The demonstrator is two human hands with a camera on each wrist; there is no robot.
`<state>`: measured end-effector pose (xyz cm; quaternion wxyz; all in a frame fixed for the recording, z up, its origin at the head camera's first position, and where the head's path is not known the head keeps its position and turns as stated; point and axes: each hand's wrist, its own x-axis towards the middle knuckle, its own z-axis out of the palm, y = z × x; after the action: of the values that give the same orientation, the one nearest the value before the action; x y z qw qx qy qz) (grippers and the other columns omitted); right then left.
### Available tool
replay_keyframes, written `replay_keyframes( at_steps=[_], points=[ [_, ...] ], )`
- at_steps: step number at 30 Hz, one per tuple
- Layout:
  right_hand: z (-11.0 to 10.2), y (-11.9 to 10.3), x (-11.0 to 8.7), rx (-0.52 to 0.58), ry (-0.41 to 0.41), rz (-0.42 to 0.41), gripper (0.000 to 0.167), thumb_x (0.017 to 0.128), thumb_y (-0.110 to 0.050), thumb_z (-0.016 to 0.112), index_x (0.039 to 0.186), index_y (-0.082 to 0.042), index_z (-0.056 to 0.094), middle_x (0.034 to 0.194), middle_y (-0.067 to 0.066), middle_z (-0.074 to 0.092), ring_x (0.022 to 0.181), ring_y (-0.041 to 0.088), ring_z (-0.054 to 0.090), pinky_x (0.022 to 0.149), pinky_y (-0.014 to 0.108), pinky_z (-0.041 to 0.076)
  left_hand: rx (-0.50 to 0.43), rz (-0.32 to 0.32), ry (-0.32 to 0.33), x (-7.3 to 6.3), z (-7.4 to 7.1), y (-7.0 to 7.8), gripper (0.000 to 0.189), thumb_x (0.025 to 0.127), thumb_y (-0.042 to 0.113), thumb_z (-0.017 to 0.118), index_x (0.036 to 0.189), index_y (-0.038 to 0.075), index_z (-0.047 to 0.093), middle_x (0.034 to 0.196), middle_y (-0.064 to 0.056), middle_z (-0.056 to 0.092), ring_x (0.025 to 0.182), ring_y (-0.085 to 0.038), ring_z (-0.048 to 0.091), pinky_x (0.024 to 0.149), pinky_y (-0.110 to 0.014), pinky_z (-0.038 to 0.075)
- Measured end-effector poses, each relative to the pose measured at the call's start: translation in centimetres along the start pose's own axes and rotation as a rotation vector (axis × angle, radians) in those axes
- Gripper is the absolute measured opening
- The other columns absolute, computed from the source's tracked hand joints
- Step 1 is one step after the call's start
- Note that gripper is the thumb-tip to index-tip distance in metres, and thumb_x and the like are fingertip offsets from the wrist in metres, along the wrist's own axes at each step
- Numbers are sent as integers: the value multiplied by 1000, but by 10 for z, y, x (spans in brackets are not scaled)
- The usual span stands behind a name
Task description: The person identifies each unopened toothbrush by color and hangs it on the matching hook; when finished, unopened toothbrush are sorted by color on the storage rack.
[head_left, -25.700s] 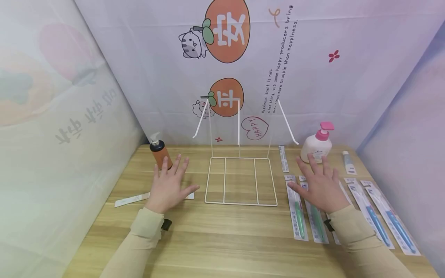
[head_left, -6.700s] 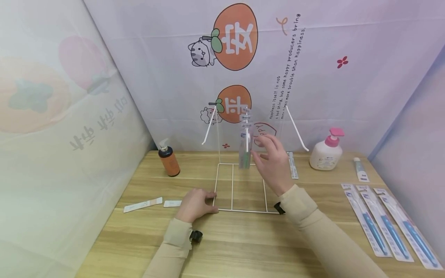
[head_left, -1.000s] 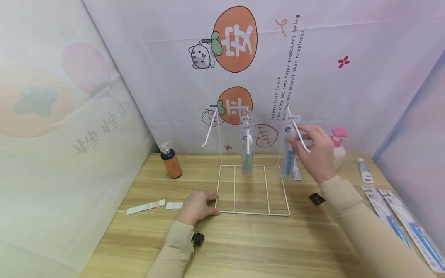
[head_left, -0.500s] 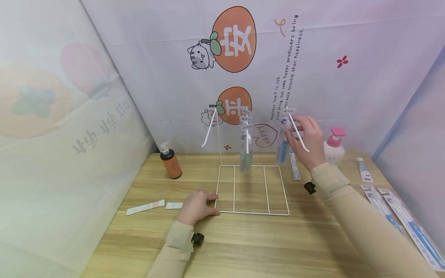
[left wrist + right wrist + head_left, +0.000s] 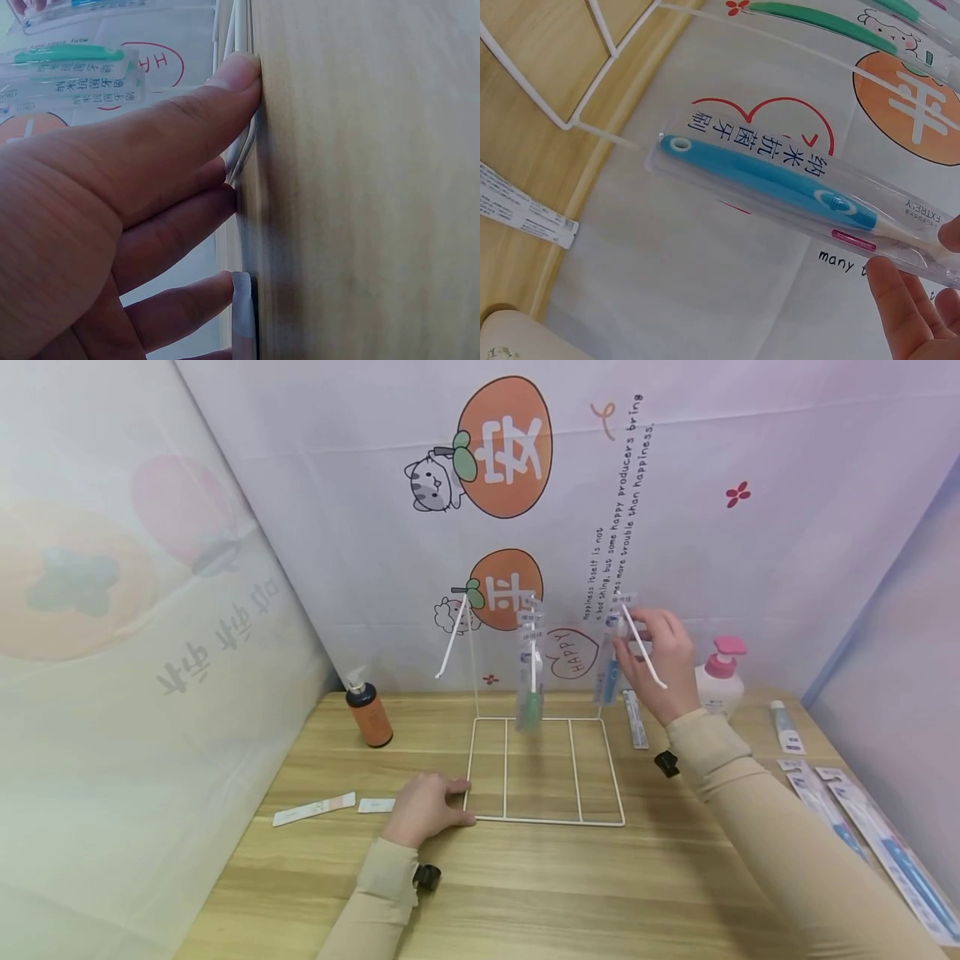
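A white wire rack (image 5: 547,822) stands mid-table with three prongs. My left hand (image 5: 426,808) holds its front-left base corner, the thumb (image 5: 236,73) pressing on the wire. At the right prong, my right hand (image 5: 663,660) pinches a packaged toothbrush (image 5: 772,184) with a blue handle near the package's upper part. The package top lies at the prong's rear part and the brush hangs down. Packaged green-handled toothbrushes (image 5: 530,706) hang from the middle prong. The left prong (image 5: 452,639) bears nothing.
Two packaged blue toothbrushes (image 5: 911,868) lie at right. Behind them are a toothpaste tube (image 5: 786,727), a pink-topped white pump bottle (image 5: 720,689) and a slim packet (image 5: 635,720). An orange-and-black pump bottle (image 5: 371,718) and two paper strips (image 5: 315,808) are at left.
Green toothbrushes from the table now hang on the middle prong. One blue toothbrush moved from the table to the right prong, lately sliding rearward along it. The left hand came to the rack's corner.
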<state>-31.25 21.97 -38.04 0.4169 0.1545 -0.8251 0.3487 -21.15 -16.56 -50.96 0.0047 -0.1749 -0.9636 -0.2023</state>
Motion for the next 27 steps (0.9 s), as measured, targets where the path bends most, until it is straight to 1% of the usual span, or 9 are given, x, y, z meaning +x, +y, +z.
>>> replay_keyframes(
  at_steps=[3, 6, 8, 9, 12, 15, 16, 22, 27],
  points=[
    [-2, 1, -2, -6, -1, 7, 41, 92, -2, 84, 128, 4, 67, 122, 22, 65, 104, 35, 75, 83, 28, 62, 1, 4, 2, 1, 1, 0, 59, 76, 47, 98, 126, 19, 83, 120, -8, 80, 109, -30, 74, 87, -47, 59],
    [-3, 1, -3, -5, 0, 9, 40, 92, -2, 84, 128, 4, 67, 122, 22, 65, 105, 35, 75, 84, 9, 53, 0, 6, 1, 1, 2, 1, 59, 76, 47, 98, 126, 19, 83, 119, -8, 80, 109, -30, 74, 87, -47, 59],
    [-5, 1, -4, 4, 3, 12, 39, 92, -1, 84, 127, 5, 67, 122, 23, 65, 105, 36, 75, 84, 2, 46, -1, 6, 0, 1, 3, 2, 59, 76, 46, 98, 126, 19, 83, 119, -8, 80, 109, -30, 74, 87, -47, 59],
    [-6, 1, -5, 11, 6, 16, 39, 92, 0, 83, 127, 5, 67, 122, 23, 65, 105, 37, 75, 85, 6, 50, -2, 7, -1, 1, 3, 2, 59, 76, 46, 98, 126, 19, 83, 119, -8, 80, 109, -30, 74, 87, -47, 59],
    [-11, 3, -8, 22, 3, 39, 39, 91, 0, 83, 127, 4, 67, 125, 22, 65, 106, 37, 75, 86, 7, 50, -7, 6, -5, 2, 4, 3, 59, 76, 46, 98, 126, 19, 83, 120, -8, 79, 110, -30, 74, 88, -47, 59],
    [-18, 4, -12, 35, -10, 61, 39, 92, -1, 82, 129, 3, 67, 128, 22, 64, 108, 39, 75, 84, 6, 50, -11, 9, -6, 2, 5, 4, 59, 76, 46, 98, 126, 18, 83, 121, -8, 79, 110, -30, 73, 89, -47, 59],
    [-22, 4, -14, 38, -16, 67, 40, 92, -1, 81, 129, 3, 67, 129, 22, 64, 108, 39, 75, 81, 1, 45, -14, 9, -7, 2, 5, 5, 59, 76, 46, 98, 126, 18, 83, 121, -8, 79, 110, -30, 73, 89, -47, 59],
    [-39, 6, -24, 68, -49, 113, 46, 89, 7, 81, 132, 2, 66, 129, 21, 63, 107, 41, 74, 75, 1, 48, -25, 1, -10, 1, 4, 2, 60, 76, 46, 98, 128, 18, 82, 124, -10, 79, 112, -32, 73, 89, -48, 59],
    [-67, 22, -38, 60, -155, 159, 52, 90, 8, 80, 138, -1, 65, 135, 20, 62, 108, 40, 73, 75, 1, 48, -37, -18, -12, 1, 4, -1, 60, 77, 45, 98, 129, 19, 82, 126, -10, 78, 115, -32, 72, 92, -49, 59]
  ],
)
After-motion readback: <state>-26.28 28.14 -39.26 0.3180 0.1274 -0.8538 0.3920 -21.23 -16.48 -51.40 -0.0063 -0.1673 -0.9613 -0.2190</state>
